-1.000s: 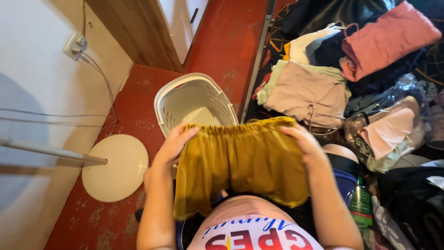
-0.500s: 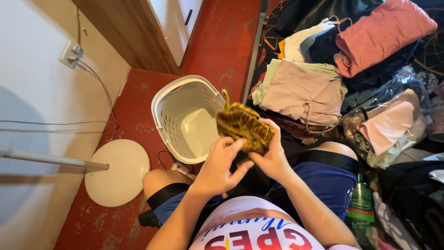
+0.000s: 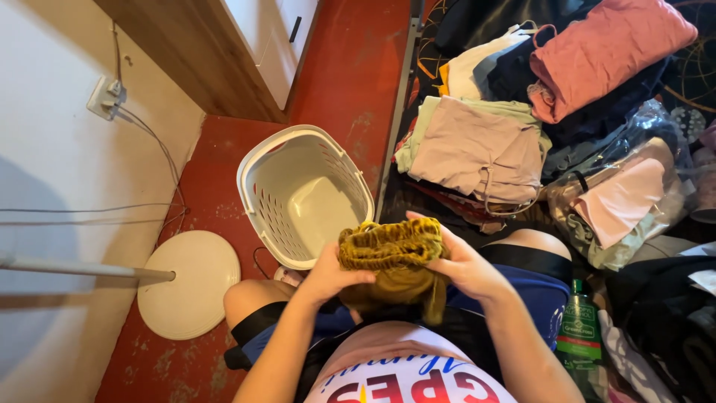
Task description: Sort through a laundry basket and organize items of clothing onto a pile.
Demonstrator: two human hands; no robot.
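Observation:
A mustard-yellow garment (image 3: 389,257) is bunched into a thick bundle above my lap. My left hand (image 3: 330,274) grips its left side from below and my right hand (image 3: 461,263) wraps its right side, fingers spread over the elastic edge. Just beyond the bundle, on the red floor, stands a white laundry basket (image 3: 257,175); nothing shows inside it. I sit with blue shorts and bare knees visible under the hands.
Piles of folded clothes lie to the right: a beige stack (image 3: 477,145), a pink garment (image 3: 604,52), and clothes in clear plastic (image 3: 626,198). A green bottle (image 3: 579,336) stands by my right thigh. A white fan base (image 3: 190,283) and pole stand at left, with cables to a wall socket (image 3: 103,97).
The yellow garment was held spread out flat; both hands have since gathered it into a tight bundle, which now sits slightly lower and closer to my body.

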